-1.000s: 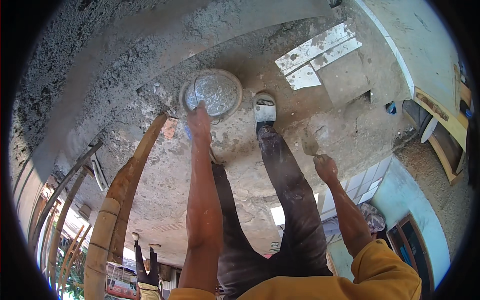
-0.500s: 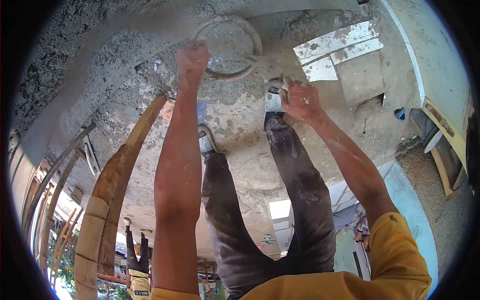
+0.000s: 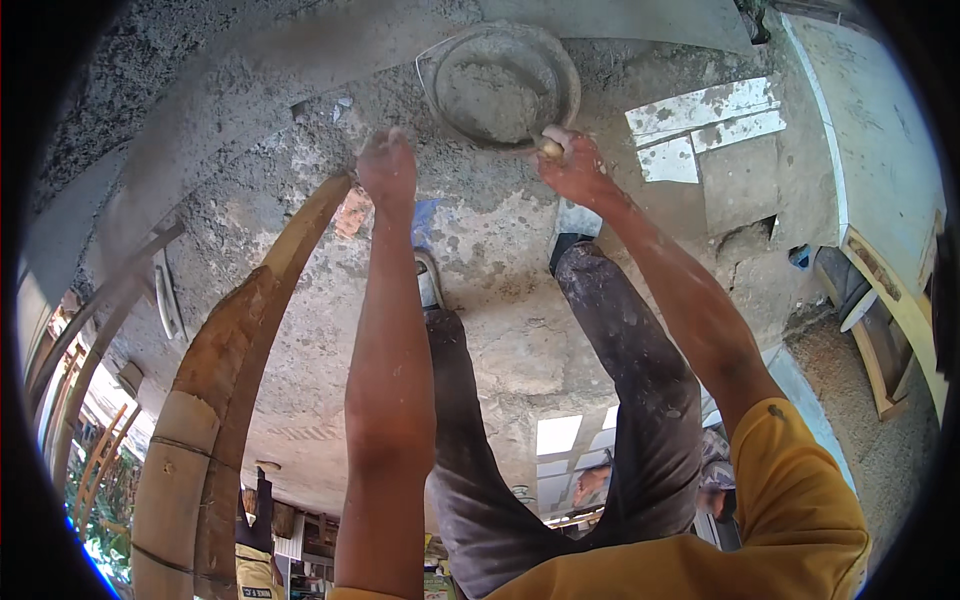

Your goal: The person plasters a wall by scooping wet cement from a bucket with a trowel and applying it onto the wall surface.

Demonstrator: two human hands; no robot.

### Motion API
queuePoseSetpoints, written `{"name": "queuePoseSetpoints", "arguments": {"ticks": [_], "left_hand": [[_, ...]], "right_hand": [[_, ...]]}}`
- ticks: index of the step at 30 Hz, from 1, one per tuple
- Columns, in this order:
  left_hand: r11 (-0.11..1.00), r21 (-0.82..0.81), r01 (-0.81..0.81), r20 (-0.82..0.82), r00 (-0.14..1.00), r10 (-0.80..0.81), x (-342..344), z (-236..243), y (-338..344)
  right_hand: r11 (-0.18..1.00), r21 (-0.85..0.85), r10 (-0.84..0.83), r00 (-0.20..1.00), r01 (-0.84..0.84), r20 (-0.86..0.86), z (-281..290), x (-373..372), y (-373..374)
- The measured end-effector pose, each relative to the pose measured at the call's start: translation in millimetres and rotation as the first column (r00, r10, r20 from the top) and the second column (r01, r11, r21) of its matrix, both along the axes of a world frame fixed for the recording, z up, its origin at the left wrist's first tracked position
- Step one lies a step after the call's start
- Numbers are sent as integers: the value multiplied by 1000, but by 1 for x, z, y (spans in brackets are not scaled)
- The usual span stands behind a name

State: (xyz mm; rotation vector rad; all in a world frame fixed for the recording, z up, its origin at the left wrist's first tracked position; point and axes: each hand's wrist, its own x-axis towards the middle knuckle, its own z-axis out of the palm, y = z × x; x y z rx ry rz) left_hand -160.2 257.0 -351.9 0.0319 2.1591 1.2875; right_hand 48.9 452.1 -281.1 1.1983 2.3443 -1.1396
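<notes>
My left hand (image 3: 388, 168) is closed in a fist, held out ahead over the floor to the left of a round basin (image 3: 570, 85). Whatever it grips, if anything, does not show. Grey wet mortar (image 3: 490, 100) fills the basin. At the basin's near right rim, my right hand (image 3: 580, 170) is closed around a pale, rounded handle (image 3: 550, 147); the rest of that tool cannot be made out. Both forearms are dusted with grey specks.
A thick, split bamboo pole (image 3: 180, 440) slants up on the left. White tile pieces (image 3: 665, 160) lie right of the basin. A curved wooden frame (image 3: 870, 310) is at the far right. Another person (image 3: 258, 560) stands at the lower left. My legs (image 3: 640, 350) are below my arms.
My right hand has moved left and farther out, from above my shoe to the basin's rim. The left fist has come nearer, away from the basin. The whole view has shifted slightly.
</notes>
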Motion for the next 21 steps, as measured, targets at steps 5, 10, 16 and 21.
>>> {"name": "queuePoseSetpoints", "arguments": {"ticks": [5,10,16,21], "left_hand": [[970,-112,216,186,963,-193,112,79,-201],[954,-278,-110,406,887,220,151,258,-318],[863,-236,-447,178,853,490,64,397,-384],[794,150,-588,-29,801,598,-36,586,-299]], "right_hand": [[975,-89,-196,978,202,76,84,-5,0],[918,-304,-260,965,254,23,247,3,-31],[537,-798,-588,800,271,-124,392,7,-131],[216,-958,-799,599,189,-62,489,13,-190]]}}
